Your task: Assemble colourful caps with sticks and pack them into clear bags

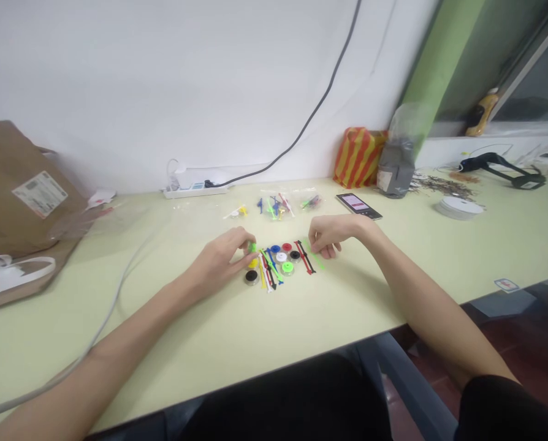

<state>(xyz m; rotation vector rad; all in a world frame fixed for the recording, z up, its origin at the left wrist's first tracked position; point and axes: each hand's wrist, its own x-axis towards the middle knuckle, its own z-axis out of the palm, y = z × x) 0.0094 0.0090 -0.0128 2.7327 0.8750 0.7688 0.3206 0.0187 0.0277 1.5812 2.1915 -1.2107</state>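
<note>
My left hand (228, 256) is closed in a pinch around a small bright green round piece (252, 247). Just below it lie a yellow disc (252, 263) and a black disc (252, 277) with a clear rim. My right hand (328, 236) has its fingers curled down onto a light green plastic arrow (318, 261), whose upper part they partly hide. Between my hands, several coloured arrows (268, 269) lie close together. Next to them sit blue, red, white, black and green discs (287, 267). A red arrow and a black arrow (306, 256) lie side by side near my right fingers.
Behind my hands are clear bags of coloured parts (276, 207). A phone (358, 206), a striped bag (359, 157) and a white round box (458, 207) are to the right. A paper bag (23, 177) and a cable (113, 300) are left; a power strip (195, 190) lies by the wall.
</note>
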